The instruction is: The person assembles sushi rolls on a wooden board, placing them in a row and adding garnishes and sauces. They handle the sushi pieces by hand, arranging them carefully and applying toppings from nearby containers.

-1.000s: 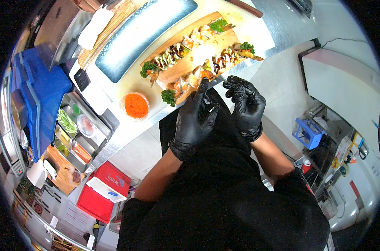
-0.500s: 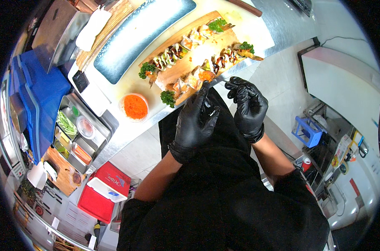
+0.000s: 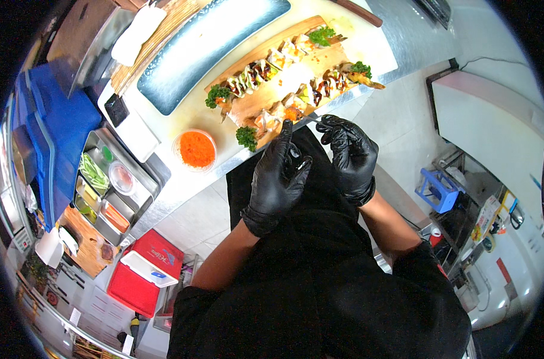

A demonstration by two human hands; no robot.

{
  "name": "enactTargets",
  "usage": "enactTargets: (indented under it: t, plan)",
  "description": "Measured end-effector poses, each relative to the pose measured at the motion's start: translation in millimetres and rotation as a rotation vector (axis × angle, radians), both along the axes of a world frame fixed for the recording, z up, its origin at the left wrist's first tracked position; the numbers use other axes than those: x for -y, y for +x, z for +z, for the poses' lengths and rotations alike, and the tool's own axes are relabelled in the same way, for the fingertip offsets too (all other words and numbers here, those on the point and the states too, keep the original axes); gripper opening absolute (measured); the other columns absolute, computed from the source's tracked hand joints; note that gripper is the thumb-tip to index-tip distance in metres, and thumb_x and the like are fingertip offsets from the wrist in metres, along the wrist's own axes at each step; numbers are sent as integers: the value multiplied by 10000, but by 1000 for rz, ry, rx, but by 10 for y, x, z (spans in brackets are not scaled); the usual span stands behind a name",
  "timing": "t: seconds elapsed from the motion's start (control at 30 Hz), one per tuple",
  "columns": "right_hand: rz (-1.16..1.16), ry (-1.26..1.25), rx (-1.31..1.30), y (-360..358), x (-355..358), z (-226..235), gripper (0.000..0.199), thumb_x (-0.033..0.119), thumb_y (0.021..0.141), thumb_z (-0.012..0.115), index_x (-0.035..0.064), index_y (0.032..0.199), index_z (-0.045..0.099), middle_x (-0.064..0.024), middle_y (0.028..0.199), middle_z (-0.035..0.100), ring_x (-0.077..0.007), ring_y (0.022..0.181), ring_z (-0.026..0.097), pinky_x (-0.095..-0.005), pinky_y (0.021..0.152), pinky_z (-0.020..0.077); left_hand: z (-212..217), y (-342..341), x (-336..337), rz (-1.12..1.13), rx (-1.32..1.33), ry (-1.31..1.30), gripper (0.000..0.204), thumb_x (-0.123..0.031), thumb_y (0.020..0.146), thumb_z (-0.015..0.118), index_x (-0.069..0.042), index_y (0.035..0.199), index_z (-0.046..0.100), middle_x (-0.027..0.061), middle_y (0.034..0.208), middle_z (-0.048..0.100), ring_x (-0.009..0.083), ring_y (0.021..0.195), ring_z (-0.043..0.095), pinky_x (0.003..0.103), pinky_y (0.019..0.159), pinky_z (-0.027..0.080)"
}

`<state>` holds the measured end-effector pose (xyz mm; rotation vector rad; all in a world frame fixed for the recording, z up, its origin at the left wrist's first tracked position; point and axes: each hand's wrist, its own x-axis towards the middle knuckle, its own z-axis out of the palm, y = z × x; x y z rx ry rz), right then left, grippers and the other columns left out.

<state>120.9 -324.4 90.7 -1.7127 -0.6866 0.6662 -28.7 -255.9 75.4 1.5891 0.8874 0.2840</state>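
Little has shifted since a moment ago: both black-gloved hands hover at the near edge of the wooden sushi board (image 3: 284,81), left hand (image 3: 278,173) fingers loosely extended, right hand (image 3: 349,152) curled, pinching thin tweezers (image 3: 312,119) toward a roll.

The left hand (image 3: 278,173) lifted its forefinger toward the near sushi row (image 3: 296,105) on the wooden board (image 3: 254,102). The right hand (image 3: 349,149) drew slightly apart from the left, its fingers curled.
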Motion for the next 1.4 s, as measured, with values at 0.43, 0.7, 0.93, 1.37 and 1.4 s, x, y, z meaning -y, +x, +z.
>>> enactTargets:
  t: [0.43,0.7,0.93,1.37,1.4]
  plan:
    - [29,-7,27,-19,-9,57,210,91,1016,582,-79,1100,675,-151,940,734,-168,798,682,-316,721,568,-97,-36,58,46,68,-105,785,-122,855,746,22,1516,348,263,1202,596,385,1050,616,450,916,504]
    - [60,20,108,-38,-1,23,160,56,986,620,-68,1068,681,-155,910,745,-190,799,719,-325,728,589,-43,-53,21,-34,106,72,785,-130,856,747,33,1510,346,285,1252,576,433,1120,595,457,943,494]
    - [95,-53,96,-137,-30,17,141,36,972,624,-55,1055,692,-165,937,743,-225,810,729,-345,734,590,123,-111,-46,-11,18,-112,825,-139,867,741,30,1539,292,303,1336,539,419,1157,588,462,980,480]
    - [101,-53,129,-159,-91,104,160,48,972,620,-59,1059,700,-168,946,746,-231,841,734,-346,763,592,111,-213,8,-40,30,-78,852,-142,866,737,28,1548,255,285,1324,544,432,1202,565,448,1007,469]
    - [107,-45,149,-162,-97,115,158,47,971,621,-58,1057,701,-168,946,746,-231,843,734,-346,764,592,128,-214,9,-45,36,-83,848,-139,863,738,29,1544,262,275,1300,556,427,1180,575,445,992,477]
